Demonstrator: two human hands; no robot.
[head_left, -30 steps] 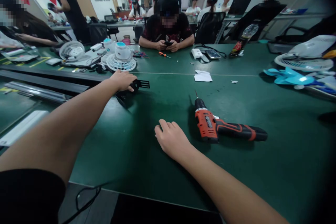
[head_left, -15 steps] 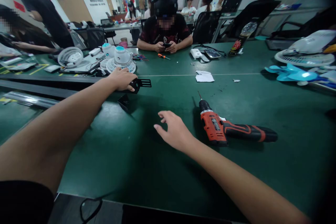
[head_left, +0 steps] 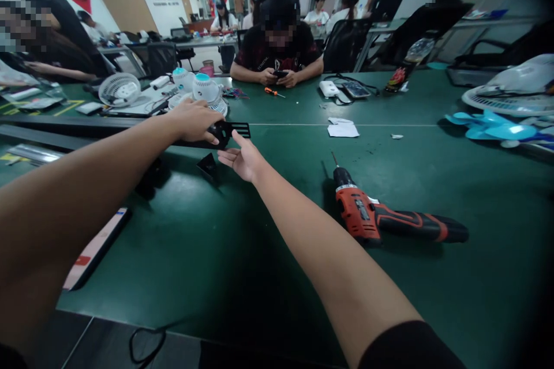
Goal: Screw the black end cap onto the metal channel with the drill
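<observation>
My left hand (head_left: 198, 122) is wrapped over the end of a long black bar (head_left: 104, 121) that stretches away to the left. A slotted black bracket (head_left: 240, 130) sticks out to the right of that end. Just below the bracket, my right hand (head_left: 244, 158) has its fingers stretched out and its thumb up, close against the bar's end; whether it touches cannot be made out. Under the bar, a small black angled piece (head_left: 208, 166) lies on the green table. My left palm hides part of the bar.
An orange and black cordless drill (head_left: 361, 213) lies to the right. A phone-like device (head_left: 97, 248) rests below my left forearm. White fan parts (head_left: 205, 89) stand behind the bar, and blue fan blades (head_left: 489, 124) lie far right. A person (head_left: 277, 52) sits opposite, holding a phone.
My right hand has moved up and left from the open table to the bar's end. My left hand stays on the bar. The view has shifted slightly, uncovering the phone-like device.
</observation>
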